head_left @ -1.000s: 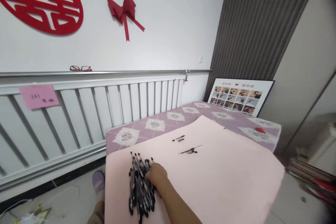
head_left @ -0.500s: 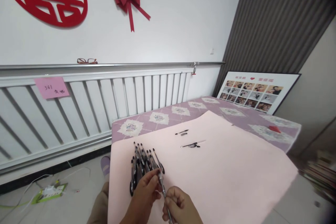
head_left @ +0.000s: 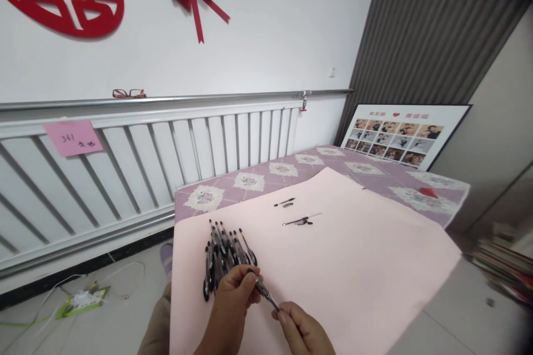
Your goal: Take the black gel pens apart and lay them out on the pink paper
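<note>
A pile of several black pens (head_left: 222,252) lies on a pink sheet (head_left: 353,255) that covers the table. My left hand (head_left: 233,291) is closed on the dark end of one pen (head_left: 265,290) right beside the pile. My right hand (head_left: 302,327) pinches the same pen at its clear end, lower right. The pen spans the small gap between the two hands. A loose pen (head_left: 300,221) and small dark pen parts (head_left: 285,203) lie farther out on the sheet.
A purple patterned tablecloth (head_left: 266,172) shows beyond the pink sheet. A white radiator with a pink note (head_left: 73,137) and glasses (head_left: 129,93) on top lines the wall. A photo board (head_left: 395,134) leans at the back right. Books (head_left: 502,263) are stacked on the floor at right.
One second ago only one hand rested on the pen pile. Both hands now hold a single pen beside the pile, and they have drawn apart along it since half a second ago.
</note>
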Tool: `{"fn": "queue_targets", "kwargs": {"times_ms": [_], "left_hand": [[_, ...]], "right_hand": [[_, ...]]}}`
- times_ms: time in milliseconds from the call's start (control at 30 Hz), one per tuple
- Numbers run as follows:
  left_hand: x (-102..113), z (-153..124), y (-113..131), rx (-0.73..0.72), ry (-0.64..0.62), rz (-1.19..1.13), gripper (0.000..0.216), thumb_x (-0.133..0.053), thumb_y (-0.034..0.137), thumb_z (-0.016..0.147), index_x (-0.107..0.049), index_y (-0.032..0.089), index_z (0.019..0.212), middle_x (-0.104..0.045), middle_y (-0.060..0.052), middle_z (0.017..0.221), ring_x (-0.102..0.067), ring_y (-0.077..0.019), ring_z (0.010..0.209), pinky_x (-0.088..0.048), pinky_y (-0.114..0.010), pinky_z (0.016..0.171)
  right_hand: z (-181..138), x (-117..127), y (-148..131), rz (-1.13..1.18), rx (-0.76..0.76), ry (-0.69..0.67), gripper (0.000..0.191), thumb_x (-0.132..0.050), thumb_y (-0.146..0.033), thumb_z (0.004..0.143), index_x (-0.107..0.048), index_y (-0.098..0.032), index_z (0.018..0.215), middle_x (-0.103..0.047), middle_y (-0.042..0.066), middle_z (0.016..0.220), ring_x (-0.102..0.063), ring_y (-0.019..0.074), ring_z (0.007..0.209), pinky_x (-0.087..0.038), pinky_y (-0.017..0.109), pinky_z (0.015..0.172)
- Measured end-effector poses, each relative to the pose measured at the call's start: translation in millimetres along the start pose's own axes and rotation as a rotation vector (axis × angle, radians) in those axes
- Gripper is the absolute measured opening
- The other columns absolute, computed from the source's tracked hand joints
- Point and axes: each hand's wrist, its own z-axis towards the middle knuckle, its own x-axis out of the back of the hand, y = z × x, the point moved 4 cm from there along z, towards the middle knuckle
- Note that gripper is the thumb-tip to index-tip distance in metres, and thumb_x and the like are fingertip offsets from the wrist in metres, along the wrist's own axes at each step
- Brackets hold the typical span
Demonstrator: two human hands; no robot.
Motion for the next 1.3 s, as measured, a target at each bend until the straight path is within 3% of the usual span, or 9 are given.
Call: {"fn": "queue_targets", "kwargs": {"times_ms": [267, 400, 600, 800, 933, 1300], "left_hand": [[3.3, -1.8, 1.3, 0.026, 0.089, -0.096, 0.022, -0.072, 0.03, 0.061, -0.062, 0.014, 0.073, -0.059, 0.002, 0.061, -0.049, -0.0067, 0.051, -0.037, -0.021, 0.051], [12.1, -0.6, 2.1, 0.025, 0.085, -0.162, 0.024, -0.07, 0.029, 0.064, -0.063, 0.014, 0.082, -0.064, -0.003, 0.074, -0.056, -0.0091, 0.063, -0.043, -0.022, 0.059], [19.2, -3.2, 2.0, 0.043, 0.069, -0.222, 0.027, -0.066, 0.025, 0.069, -0.062, 0.016, 0.094, -0.065, -0.008, 0.093, -0.06, -0.0127, 0.079, -0.047, -0.024, 0.069], [15.5, -9.6, 6.6, 0.029, 0.014, -0.172, 0.022, -0.067, 0.022, 0.069, -0.062, 0.018, 0.09, -0.065, -0.005, 0.091, -0.06, -0.0108, 0.075, -0.048, -0.023, 0.068], [18.1, -11.1, 6.5, 0.042, 0.04, -0.209, 0.025, -0.067, 0.021, 0.069, -0.062, 0.018, 0.093, -0.067, -0.006, 0.092, -0.061, -0.0113, 0.077, -0.049, -0.022, 0.068], [21.0, -13.6, 6.0, 0.054, 0.107, -0.248, 0.029, -0.07, 0.017, 0.065, -0.061, 0.018, 0.093, -0.069, -0.006, 0.091, -0.064, -0.0144, 0.082, -0.052, -0.023, 0.069]], "right_hand": [[1.5, 0.2, -8.8, -0.125, 0.061, 0.117, 0.025, -0.047, -0.044, 0.08, -0.059, -0.025, 0.07, -0.058, 0.0, 0.064, -0.052, 0.0167, 0.061, -0.042, 0.023, 0.059], [3.1, 8.1, 4.0, 0.136, -0.025, 0.224, 0.027, -0.058, -0.048, 0.07, -0.062, -0.024, 0.08, -0.055, -0.002, 0.059, -0.05, 0.0149, 0.055, -0.042, 0.024, 0.054], [1.6, 11.7, 16.3, 0.605, -0.141, 0.349, 0.034, -0.07, -0.047, 0.058, -0.063, -0.022, 0.079, -0.06, -0.001, 0.059, -0.052, 0.0126, 0.053, -0.044, 0.026, 0.057], [-2.5, 14.5, 3.2, 0.522, -0.088, 0.369, 0.031, -0.071, -0.045, 0.059, -0.063, -0.022, 0.077, -0.061, -0.001, 0.062, -0.054, 0.0137, 0.057, -0.044, 0.025, 0.059], [-4.2, 19.0, 1.8, 0.557, -0.099, 0.382, 0.038, -0.071, -0.045, 0.058, -0.063, -0.022, 0.086, -0.063, 0.002, 0.07, -0.055, 0.0148, 0.057, -0.046, 0.028, 0.058], [-7.9, 23.2, 6.4, 0.531, -0.127, 0.334, 0.027, -0.069, -0.042, 0.064, -0.063, -0.021, 0.079, -0.062, -0.001, 0.064, -0.054, 0.0139, 0.062, -0.043, 0.024, 0.063]]}}
